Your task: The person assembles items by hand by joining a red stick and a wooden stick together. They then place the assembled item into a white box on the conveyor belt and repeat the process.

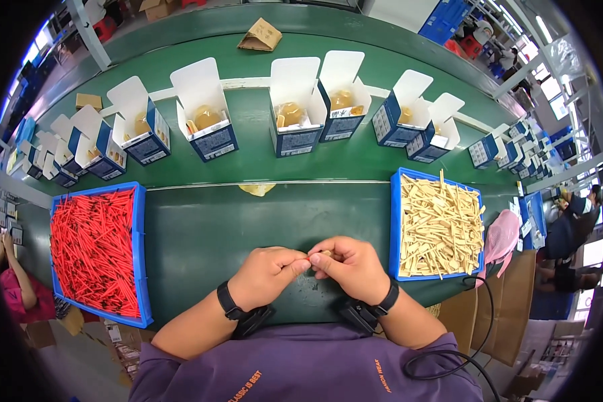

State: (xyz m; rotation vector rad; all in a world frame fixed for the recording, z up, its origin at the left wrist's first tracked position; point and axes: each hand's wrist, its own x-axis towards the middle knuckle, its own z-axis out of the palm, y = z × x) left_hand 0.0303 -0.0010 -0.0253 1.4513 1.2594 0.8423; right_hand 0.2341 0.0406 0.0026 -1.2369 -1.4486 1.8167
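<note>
Red sticks (95,251) fill the left tray (140,258), wooden sticks (441,228) the right tray (395,228), presumably for easy reach. Near, between them, left hand (266,273) and right hand (352,271) meet, pinched together on a mostly hidden small piece (309,258). Far boxes (213,142) stand open, apparently for access.

Bare green tabletop (201,228) leaves wide room between the left hand (266,273) and the left blue plastic tray (141,254) of thin red sticks (92,251); only a narrow strip shows between the right hand (354,269) and the right blue plastic tray (395,228) of pale wooden sticks (441,228). Ahead, the surface is open up to upright navy-and-white cardboard boxes (298,142), with a passable gap left of the close-set middle pair.
</note>
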